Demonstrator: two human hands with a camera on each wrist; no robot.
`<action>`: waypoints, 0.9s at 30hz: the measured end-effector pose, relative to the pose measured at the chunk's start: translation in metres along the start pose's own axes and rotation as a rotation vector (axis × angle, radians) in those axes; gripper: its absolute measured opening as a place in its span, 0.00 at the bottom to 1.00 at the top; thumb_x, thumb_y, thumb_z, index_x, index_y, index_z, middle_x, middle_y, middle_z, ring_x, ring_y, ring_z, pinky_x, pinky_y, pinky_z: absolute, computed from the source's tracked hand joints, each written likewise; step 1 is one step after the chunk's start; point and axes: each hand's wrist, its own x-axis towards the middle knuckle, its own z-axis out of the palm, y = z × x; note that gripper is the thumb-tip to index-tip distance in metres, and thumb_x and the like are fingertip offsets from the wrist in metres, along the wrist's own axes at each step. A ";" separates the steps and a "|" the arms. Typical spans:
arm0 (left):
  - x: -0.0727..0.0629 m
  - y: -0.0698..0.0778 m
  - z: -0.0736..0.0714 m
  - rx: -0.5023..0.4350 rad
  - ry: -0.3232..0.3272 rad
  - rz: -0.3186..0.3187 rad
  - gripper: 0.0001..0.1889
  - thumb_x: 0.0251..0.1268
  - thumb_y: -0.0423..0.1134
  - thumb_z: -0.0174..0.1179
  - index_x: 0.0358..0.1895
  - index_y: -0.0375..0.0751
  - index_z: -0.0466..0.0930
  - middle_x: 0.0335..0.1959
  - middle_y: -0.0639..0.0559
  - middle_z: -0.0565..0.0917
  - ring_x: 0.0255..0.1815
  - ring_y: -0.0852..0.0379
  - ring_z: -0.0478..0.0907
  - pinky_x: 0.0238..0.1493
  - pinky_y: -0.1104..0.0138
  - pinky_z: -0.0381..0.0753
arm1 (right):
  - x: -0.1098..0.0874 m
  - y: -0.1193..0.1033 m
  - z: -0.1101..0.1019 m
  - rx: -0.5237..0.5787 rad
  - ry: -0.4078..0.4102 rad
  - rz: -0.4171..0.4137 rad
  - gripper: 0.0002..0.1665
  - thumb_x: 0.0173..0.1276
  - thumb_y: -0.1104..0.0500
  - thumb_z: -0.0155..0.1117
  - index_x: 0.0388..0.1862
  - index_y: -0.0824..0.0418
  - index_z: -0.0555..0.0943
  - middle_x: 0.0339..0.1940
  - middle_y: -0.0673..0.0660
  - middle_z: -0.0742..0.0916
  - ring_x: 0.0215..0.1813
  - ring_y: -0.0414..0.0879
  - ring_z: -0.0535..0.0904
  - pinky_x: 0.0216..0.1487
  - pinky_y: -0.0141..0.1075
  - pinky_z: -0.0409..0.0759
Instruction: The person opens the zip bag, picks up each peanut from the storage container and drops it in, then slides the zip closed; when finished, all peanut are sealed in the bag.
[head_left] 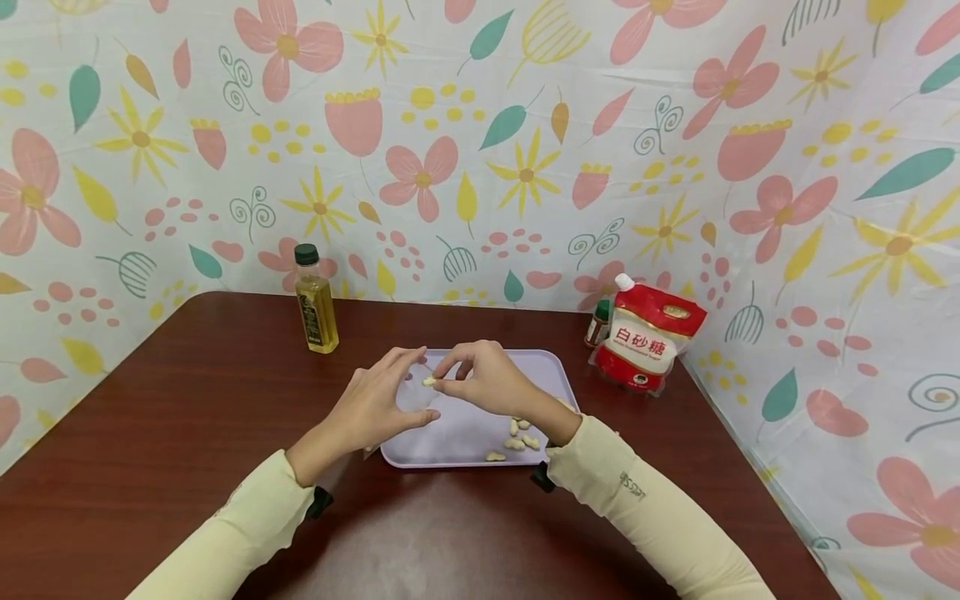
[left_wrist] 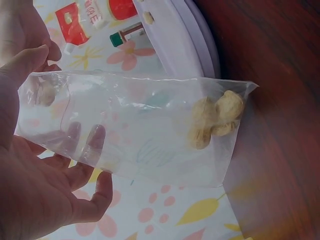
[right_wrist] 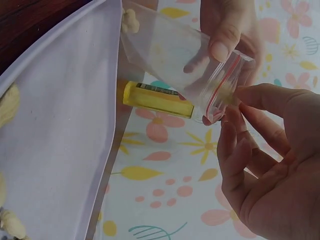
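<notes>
My left hand [head_left: 367, 407] holds a clear zip-lock bag [left_wrist: 150, 125] near its mouth, thumb on one side and fingers on the other. A red strip runs across the opening in the right wrist view. Several peanuts in the shell [left_wrist: 227, 107] lie at the bag's bottom end. With thumb and fingertips, my right hand [head_left: 487, 379] pinches a peanut [head_left: 429, 381] at the bag's mouth. Below both hands is a lilac tray [head_left: 450, 433], with loose unshelled peanuts [head_left: 515, 443] on its right part, some hidden by the right wrist.
An oil bottle [head_left: 317, 308] with a dark cap stands at the back left of the brown table [head_left: 225, 367]. At the back right are a red and white sugar pouch [head_left: 637, 337] and a small green-capped jar [head_left: 597, 325]. Patterned cloth [head_left: 480, 167] hangs behind.
</notes>
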 end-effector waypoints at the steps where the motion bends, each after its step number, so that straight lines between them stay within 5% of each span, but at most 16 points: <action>1: 0.000 0.000 0.000 0.001 0.001 0.001 0.45 0.51 0.57 0.74 0.71 0.40 0.68 0.61 0.53 0.75 0.51 0.56 0.77 0.44 0.53 0.70 | 0.000 0.000 0.000 0.002 -0.003 -0.002 0.05 0.61 0.61 0.74 0.36 0.56 0.89 0.37 0.48 0.89 0.31 0.38 0.81 0.25 0.33 0.78; 11: 0.001 -0.001 0.000 0.012 -0.009 -0.005 0.45 0.52 0.57 0.74 0.72 0.41 0.67 0.60 0.53 0.75 0.49 0.57 0.77 0.45 0.52 0.70 | -0.010 0.010 -0.006 0.037 -0.001 0.022 0.06 0.61 0.62 0.73 0.38 0.59 0.89 0.37 0.47 0.89 0.35 0.41 0.81 0.26 0.35 0.79; 27: 0.003 0.000 -0.004 -0.006 -0.015 -0.011 0.46 0.51 0.57 0.74 0.72 0.41 0.67 0.59 0.52 0.76 0.49 0.54 0.80 0.44 0.52 0.70 | -0.038 0.041 -0.010 0.038 -0.196 0.062 0.06 0.60 0.64 0.73 0.37 0.61 0.89 0.38 0.56 0.90 0.34 0.39 0.82 0.37 0.35 0.80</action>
